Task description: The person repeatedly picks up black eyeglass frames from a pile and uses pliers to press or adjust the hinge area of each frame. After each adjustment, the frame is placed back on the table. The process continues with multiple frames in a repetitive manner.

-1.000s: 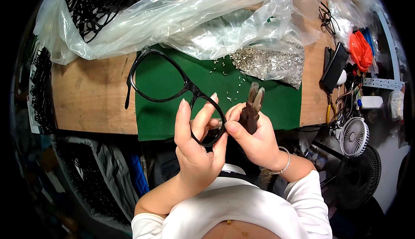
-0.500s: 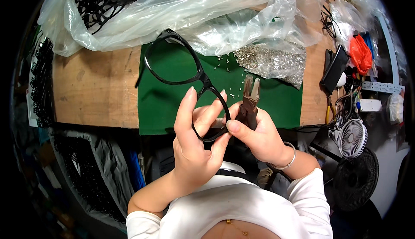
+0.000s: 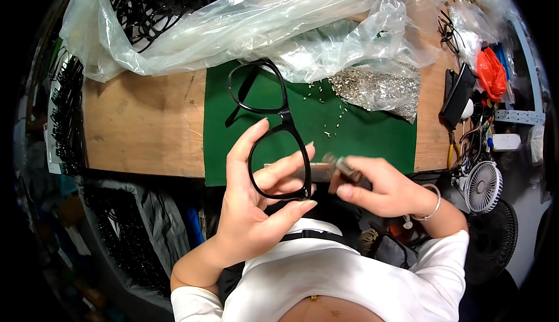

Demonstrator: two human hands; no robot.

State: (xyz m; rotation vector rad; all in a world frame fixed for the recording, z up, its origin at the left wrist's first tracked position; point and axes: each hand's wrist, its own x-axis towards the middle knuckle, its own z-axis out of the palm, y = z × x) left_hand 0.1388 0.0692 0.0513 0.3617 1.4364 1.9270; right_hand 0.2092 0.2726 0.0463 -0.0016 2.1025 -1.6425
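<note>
A black eyeglass frame (image 3: 285,114) is in my left hand (image 3: 251,202), gripped at its near rim between thumb and fingers, with the far rim tilted out over the green mat (image 3: 372,141). One temple arm shows behind the far rim. To the right of the frame, my right hand (image 3: 377,189) is closed round pliers (image 3: 343,167), their jaws pointing left and smeared by motion. A gap lies between the pliers and the frame. On the mat beyond my hands are small metal pieces (image 3: 328,134), scattered beside a clear bag of them (image 3: 381,92).
A large plastic bag (image 3: 192,30) of black frames lies across the back of the wooden table (image 3: 140,124). At right are a phone (image 3: 458,94), a red bag (image 3: 491,74), yellow-handled pliers (image 3: 450,150) and a small white fan (image 3: 483,187). A grey-lined bin (image 3: 157,205) stands below left.
My right hand has drawn away from the frame toward the right, swinging the plier jaws from pointing away to pointing left. The frame has turned a little more upright in my left hand.
</note>
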